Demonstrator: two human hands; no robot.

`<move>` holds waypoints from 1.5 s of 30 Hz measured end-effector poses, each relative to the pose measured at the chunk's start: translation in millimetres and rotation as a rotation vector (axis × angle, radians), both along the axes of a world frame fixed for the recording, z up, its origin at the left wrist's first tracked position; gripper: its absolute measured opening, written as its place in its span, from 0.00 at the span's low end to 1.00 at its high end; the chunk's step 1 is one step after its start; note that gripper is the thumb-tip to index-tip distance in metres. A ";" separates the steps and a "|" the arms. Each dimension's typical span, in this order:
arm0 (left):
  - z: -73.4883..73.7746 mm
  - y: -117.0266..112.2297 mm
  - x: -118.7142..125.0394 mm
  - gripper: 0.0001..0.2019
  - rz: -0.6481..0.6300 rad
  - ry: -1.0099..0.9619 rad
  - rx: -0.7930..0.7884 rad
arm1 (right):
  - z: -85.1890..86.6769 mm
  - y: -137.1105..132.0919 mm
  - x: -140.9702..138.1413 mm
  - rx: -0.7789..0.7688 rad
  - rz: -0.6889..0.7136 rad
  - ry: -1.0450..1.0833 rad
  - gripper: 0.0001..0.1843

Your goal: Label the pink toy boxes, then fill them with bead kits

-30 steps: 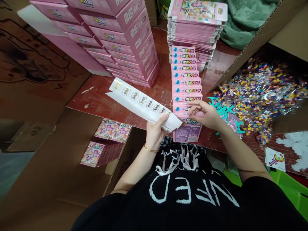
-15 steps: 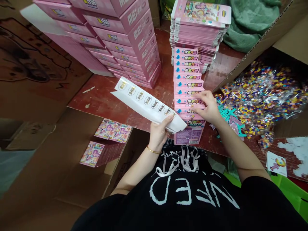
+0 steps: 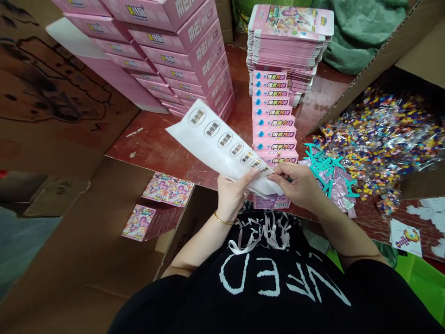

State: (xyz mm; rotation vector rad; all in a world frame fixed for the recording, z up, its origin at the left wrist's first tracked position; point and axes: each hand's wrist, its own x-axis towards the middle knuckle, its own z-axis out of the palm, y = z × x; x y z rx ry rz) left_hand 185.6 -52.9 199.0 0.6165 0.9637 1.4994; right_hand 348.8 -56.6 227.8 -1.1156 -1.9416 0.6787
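Observation:
My left hand (image 3: 233, 195) is closed round the near end of a white sticker sheet (image 3: 208, 146), its thumb on top. A row of clear oval stickers (image 3: 225, 139) with dark print runs along the sheet. At the sheet's right end my right hand (image 3: 295, 184) pinches the edge of the last sticker, finger and thumb together. Beneath and behind the hands a row of pink boxes (image 3: 274, 123) overlaps like steps, top edges showing. Small clear stickers appear on some of these edges. The nearest box is partly hidden by the sheet and my right hand.
Pink cartons (image 3: 194, 60) are piled at the left, and flat pink packs (image 3: 288, 44) at the back. Bagged colourful bricks (image 3: 392, 139) spill from a cardboard box at the right, beside turquoise pieces (image 3: 323, 164). An open carton (image 3: 114, 264) below left holds several pink packs.
My right hand has left the row of pink boxes and come down to the right end of the sticker sheet. The left hand has tilted the sheet and raised its far end.

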 end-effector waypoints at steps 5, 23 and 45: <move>5.8 8.1 1.3 0.17 0.017 -0.064 0.015 | 2.3 -6.5 -0.3 0.102 -0.107 0.035 0.05; 8.2 1.0 4.5 0.15 -0.040 -0.136 -0.050 | -16.6 -6.1 -21.1 0.602 -0.308 0.091 0.26; 0.2 11.0 -17.7 0.14 -0.043 -0.067 -0.142 | -28.4 94.4 46.8 -0.114 -0.079 0.198 0.36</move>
